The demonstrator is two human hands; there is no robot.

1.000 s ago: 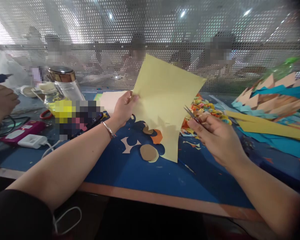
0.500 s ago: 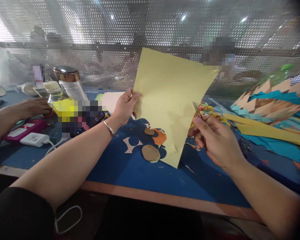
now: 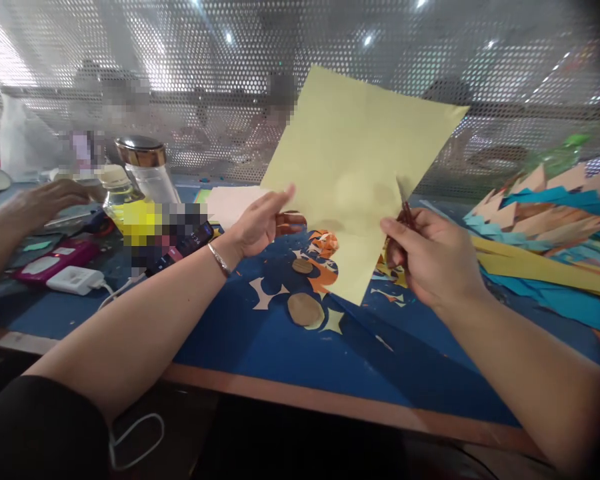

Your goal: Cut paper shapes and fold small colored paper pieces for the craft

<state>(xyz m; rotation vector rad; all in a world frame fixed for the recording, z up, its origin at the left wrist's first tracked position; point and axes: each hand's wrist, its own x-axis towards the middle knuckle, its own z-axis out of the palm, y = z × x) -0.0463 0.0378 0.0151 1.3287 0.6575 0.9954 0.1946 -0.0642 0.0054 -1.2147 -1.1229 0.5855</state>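
A pale yellow sheet of paper [image 3: 375, 147] stands tilted above the table, its left lower part cut away in a curve. My right hand [image 3: 430, 257] is closed at the sheet's right edge, with scissors [image 3: 404, 197] in the same grip, blades pointing up. Beside the sheet's left edge, my left hand [image 3: 263, 223] is open with its fingers apart; a silver bangle circles that wrist. Below lie a round tan disc [image 3: 305, 311], a smaller brown disc [image 3: 303, 267], orange cut pieces [image 3: 325, 275] and a star-shaped yellow offcut [image 3: 334, 321] on the blue tabletop.
Left are a glass jar [image 3: 153, 180], a yellow-labelled bottle [image 3: 135, 217], a phone [image 3: 195, 233], and a white charger [image 3: 76, 280] with cable. Another person's hand [image 3: 50, 197] rests at far left. Pointed paper strips [image 3: 545, 220] pile up at right. A perforated screen [image 3: 220, 80] stands behind.
My left hand has let go of the paper's left edge and opened. The sheet has risen and shifted right in my right hand, uncovering the star-shaped offcut on the table.
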